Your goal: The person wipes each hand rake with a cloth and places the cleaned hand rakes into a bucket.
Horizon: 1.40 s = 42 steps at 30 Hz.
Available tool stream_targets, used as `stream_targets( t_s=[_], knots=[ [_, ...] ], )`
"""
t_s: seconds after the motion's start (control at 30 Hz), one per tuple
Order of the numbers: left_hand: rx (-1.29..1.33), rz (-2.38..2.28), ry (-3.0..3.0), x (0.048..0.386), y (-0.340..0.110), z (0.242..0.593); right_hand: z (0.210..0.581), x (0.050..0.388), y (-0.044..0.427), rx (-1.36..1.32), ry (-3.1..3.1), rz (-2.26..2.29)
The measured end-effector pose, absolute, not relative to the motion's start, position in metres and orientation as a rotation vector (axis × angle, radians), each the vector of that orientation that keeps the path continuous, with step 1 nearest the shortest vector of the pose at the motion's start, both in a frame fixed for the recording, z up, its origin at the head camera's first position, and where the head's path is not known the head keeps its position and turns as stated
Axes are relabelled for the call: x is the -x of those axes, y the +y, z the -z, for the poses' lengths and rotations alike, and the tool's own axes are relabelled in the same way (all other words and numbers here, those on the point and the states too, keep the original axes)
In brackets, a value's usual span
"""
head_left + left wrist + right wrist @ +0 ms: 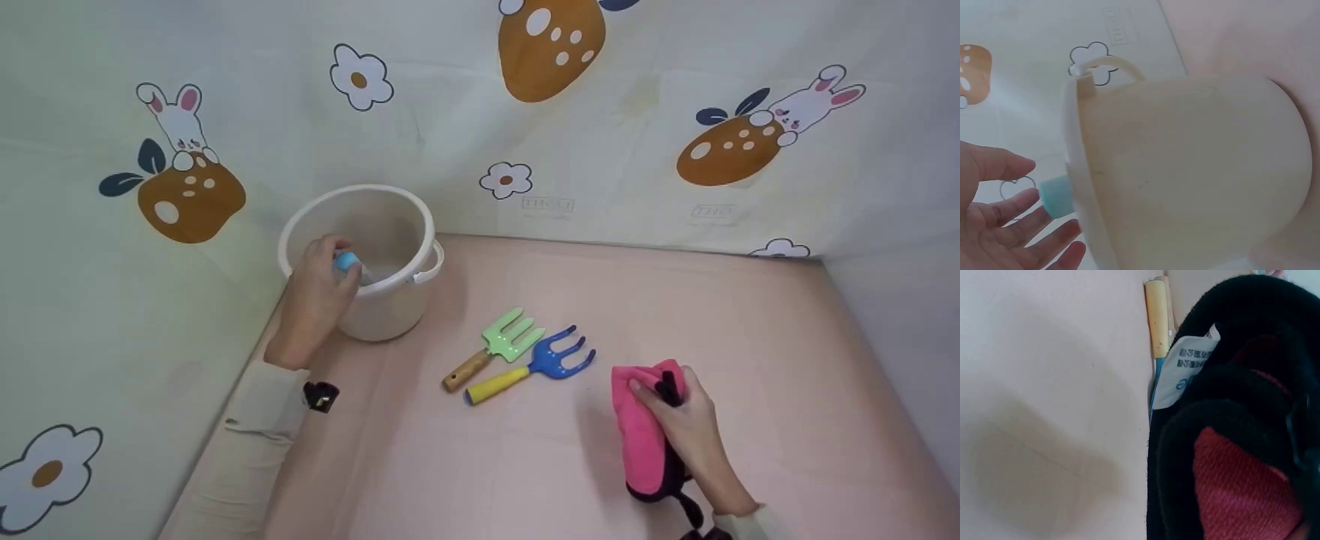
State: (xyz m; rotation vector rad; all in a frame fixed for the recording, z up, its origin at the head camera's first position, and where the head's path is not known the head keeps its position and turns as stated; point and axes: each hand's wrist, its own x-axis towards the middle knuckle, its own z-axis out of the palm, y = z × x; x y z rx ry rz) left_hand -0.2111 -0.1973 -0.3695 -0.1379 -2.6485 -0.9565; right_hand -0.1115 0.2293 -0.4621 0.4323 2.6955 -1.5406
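Note:
My left hand [319, 289] is at the near rim of a white bucket [386, 311], around a light-blue cap [346, 260] on a clear-looking object, mostly hidden inside. In the left wrist view the fingers [1013, 205] are spread and the thumb stands apart from the cap [1057, 197]. My right hand [694, 424] grips a folded pink cloth item [641, 442] with black edging and a dangling black strap. Its black-hemmed layers [1213, 422] and a white label [1185, 365] fill much of the right wrist view; its exact kind cannot be told.
A green hand fork [510, 337] with a wooden handle lies beside a blue three-pronged cultivator [551, 360] with a yellow handle, between the bucket and my right hand. Pale walls printed with rabbits and flowers enclose the pinkish surface [480, 472] at the back and sides.

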Motion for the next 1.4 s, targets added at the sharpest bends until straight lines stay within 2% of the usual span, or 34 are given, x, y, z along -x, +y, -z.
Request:
stream_targets(
  t_s=[0.23, 0.53, 1.13, 1.4],
  knots=[
    [0.283, 0.9, -2.447, 0.187, -0.175, 0.371, 0.462, 0.111, 0.229, -0.433, 2.684, 1.549],
    [0.423, 0.798, -2.607, 0.162, -0.132, 0.407, 0.463, 0.109, 0.228, -0.417, 2.697, 1.575],
    [0.314, 0.821, -2.976, 0.172, -0.083, 0.475, 0.463, 0.109, 0.227, -0.429, 2.676, 1.557],
    [0.448, 0.684, -2.972, 0.169, -0.062, 0.502, 0.465, 0.109, 0.226, -0.428, 2.689, 1.556]
  ],
)
